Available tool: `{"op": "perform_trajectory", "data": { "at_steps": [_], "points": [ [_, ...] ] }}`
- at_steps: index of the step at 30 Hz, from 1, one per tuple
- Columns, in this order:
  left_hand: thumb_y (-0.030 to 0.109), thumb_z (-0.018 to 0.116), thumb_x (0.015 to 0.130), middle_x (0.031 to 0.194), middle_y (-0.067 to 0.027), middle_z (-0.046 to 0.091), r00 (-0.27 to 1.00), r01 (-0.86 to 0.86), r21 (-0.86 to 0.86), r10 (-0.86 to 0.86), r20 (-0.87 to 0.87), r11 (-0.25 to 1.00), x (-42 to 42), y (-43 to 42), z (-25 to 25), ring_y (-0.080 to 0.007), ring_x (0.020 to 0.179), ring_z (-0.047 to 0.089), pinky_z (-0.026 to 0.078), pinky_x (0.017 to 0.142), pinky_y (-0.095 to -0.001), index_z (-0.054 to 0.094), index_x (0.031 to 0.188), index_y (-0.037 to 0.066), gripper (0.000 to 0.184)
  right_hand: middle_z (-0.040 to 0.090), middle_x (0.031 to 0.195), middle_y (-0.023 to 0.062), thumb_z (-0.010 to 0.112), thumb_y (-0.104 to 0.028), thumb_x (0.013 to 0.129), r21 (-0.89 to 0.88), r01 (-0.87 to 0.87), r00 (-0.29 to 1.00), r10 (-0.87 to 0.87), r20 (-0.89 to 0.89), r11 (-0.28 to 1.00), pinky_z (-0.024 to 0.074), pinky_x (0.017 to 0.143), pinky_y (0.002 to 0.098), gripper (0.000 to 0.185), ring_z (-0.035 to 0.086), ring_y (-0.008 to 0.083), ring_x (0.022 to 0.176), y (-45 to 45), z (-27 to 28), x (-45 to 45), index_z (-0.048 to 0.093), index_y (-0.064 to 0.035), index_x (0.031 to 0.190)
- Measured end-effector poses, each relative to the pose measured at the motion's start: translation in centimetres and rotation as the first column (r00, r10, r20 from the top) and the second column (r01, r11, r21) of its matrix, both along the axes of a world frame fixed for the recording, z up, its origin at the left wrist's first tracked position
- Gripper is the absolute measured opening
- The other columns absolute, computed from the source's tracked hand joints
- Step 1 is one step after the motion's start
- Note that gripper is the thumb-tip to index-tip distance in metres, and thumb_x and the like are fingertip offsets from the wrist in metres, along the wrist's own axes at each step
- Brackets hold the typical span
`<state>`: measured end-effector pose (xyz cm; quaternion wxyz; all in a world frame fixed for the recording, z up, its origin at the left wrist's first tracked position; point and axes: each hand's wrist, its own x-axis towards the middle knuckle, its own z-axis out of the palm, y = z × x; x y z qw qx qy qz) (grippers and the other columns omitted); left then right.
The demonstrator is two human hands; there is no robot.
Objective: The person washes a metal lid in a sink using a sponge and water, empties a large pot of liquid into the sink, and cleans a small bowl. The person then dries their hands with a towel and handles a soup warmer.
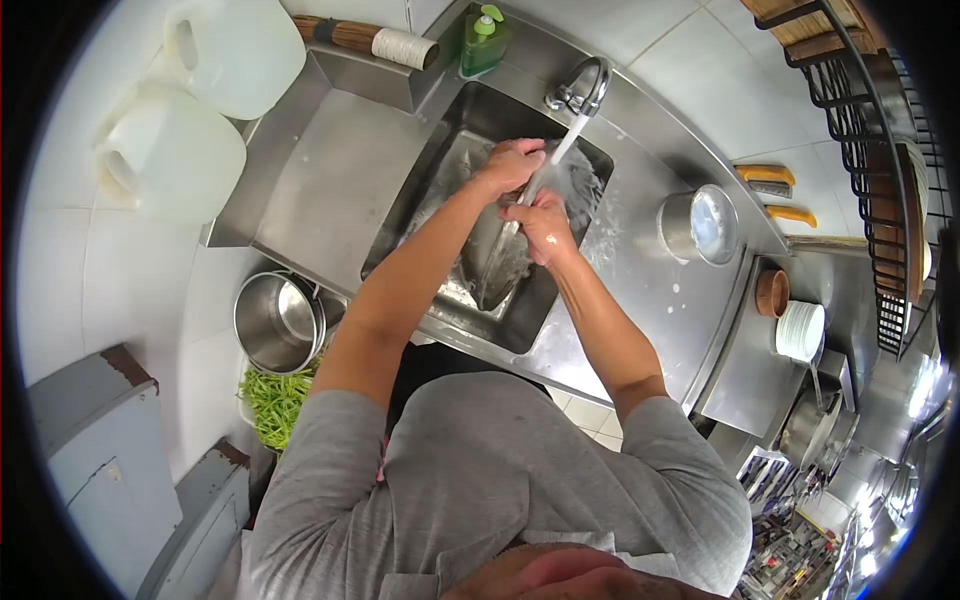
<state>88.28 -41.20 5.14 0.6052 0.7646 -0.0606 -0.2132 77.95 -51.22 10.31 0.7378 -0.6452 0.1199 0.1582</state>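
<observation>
Water runs from the tap (pixel 598 85) into the steel sink (pixel 545 310). Below the stream, a wide metal piece with a thin curved rim (pixel 495 262) is tilted nearly on edge; whether it is a pan or a lid I cannot tell. My right hand (pixel 545 228) is closed around its rim, on the right side. Close to the stream, my left hand (pixel 512 165) has its fingers bent together against the upper part of the piece. What those fingers hold, if anything, is hidden. Splashing water blurs the sink's far right corner.
Green soap bottle (pixel 485 45) and string-wrapped wooden handle (pixel 400 47) stand behind the sink. A steel pot (pixel 690 225) sits on the right counter, with plates (pixel 800 330) beyond. Left are plastic jugs (pixel 175 150), steel pots (pixel 275 325) and green vegetables (pixel 275 405). A black rack (pixel 865 150) hangs right.
</observation>
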Motion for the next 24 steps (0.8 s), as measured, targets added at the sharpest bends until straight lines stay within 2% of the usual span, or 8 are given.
{"op": "perform_trajectory", "data": {
  "at_steps": [1,4,6,11,15,18,21,24],
  "points": [
    [0.042,0.062,0.092,0.116,-0.0067,0.069,0.999,0.036,0.044,-0.037,0.022,0.998,0.2,0.5,0.0,-0.0155,0.097,0.063,0.049,0.088,-0.0292,0.055,0.139,0.008,0.058,0.066,0.082,0.0009,0.068,0.005,0.072,-0.105,0.058,0.996,-0.066,-0.066,0.993,0.0508,0.062,0.0254,0.020,0.062,0.0103,0.071,0.4,0.9,-0.3,0.067,-0.0025,0.090],
    [0.053,0.058,0.093,0.129,-0.0120,0.063,0.995,0.082,0.146,-0.088,0.035,0.986,-0.2,2.7,1.3,-0.0220,0.115,0.060,0.045,0.099,-0.0317,0.051,0.142,0.007,0.068,0.067,0.083,0.0052,0.065,0.007,0.071,0.291,0.043,0.999,-0.039,-0.019,0.956,0.0527,0.067,0.0297,0.022,0.064,0.0143,0.071,-0.1,1.8,-1.3,0.066,0.0009,0.092],
    [0.059,0.054,0.093,0.138,-0.0150,0.058,0.998,0.053,0.170,-0.057,0.024,0.984,0.2,4.0,3.2,-0.0253,0.127,0.054,0.040,0.106,-0.0331,0.049,0.144,0.007,0.074,0.068,0.084,0.0060,0.065,0.008,0.068,0.314,-0.024,0.998,0.040,-0.042,0.949,0.0534,0.070,0.0297,0.029,0.066,0.0155,0.072,-1.0,3.8,-1.1,0.066,0.0016,0.096],
    [0.056,0.043,0.099,0.148,-0.0154,0.048,1.000,-0.027,0.100,0.028,-0.009,0.995,1.8,6.9,4.6,-0.0266,0.137,0.044,0.032,0.113,-0.0333,0.046,0.144,0.003,0.070,0.069,0.087,0.0055,0.060,0.010,0.061,0.344,-0.157,0.980,0.190,-0.064,0.926,0.0506,0.066,0.0263,0.042,0.063,0.0130,0.070,-3.3,7.9,-0.3,0.067,0.0023,0.102],
    [0.047,0.040,0.103,0.147,-0.0164,0.049,0.989,-0.078,0.126,0.061,0.137,0.989,3.1,8.4,3.4,-0.0271,0.137,0.044,0.030,0.115,-0.0334,0.047,0.143,0.000,0.062,0.069,0.085,0.0052,0.059,0.008,0.053,0.282,-0.348,0.931,0.364,-0.007,0.894,0.0504,0.067,0.0244,0.049,0.063,0.0124,0.068,-5.8,9.0,0.0,0.068,0.0041,0.101],
    [0.052,0.040,0.100,0.137,-0.0191,0.056,0.931,-0.145,0.173,0.076,0.356,0.974,2.5,9.3,6.9,-0.0333,0.129,0.051,0.038,0.109,-0.0392,0.057,0.133,0.003,0.061,0.072,0.087,0.0073,0.061,0.010,0.049,0.281,-0.501,0.853,0.523,-0.004,0.819,0.0523,0.070,0.0264,0.052,0.067,0.0158,0.073,-8.4,9.6,0.5,0.068,0.0049,0.100],
    [0.053,0.054,0.095,0.112,-0.0164,0.068,0.922,0.051,0.198,-0.123,0.367,0.979,0.3,10.7,14.8,-0.0305,0.105,0.064,0.047,0.094,-0.0381,0.067,0.115,0.003,0.055,0.073,0.089,0.0101,0.066,0.011,0.047,0.318,-0.554,0.806,0.592,-0.029,0.770,0.0529,0.071,0.0291,0.049,0.070,0.0191,0.077,-9.1,12.0,1.1,0.068,0.0072,0.096],
    [0.050,0.069,0.086,0.088,-0.0104,0.069,0.806,0.254,0.377,-0.410,0.427,0.891,-1.6,12.0,20.2,-0.0217,0.082,0.065,0.051,0.078,-0.0343,0.070,0.100,0.003,0.049,0.068,0.074,0.0031,0.070,0.006,0.056,0.214,-0.665,0.736,0.677,0.021,0.716,0.0448,0.057,0.0242,0.035,0.059,0.0094,0.060,-8.7,15.0,2.5,0.068,0.0049,0.090]
  ]
}}
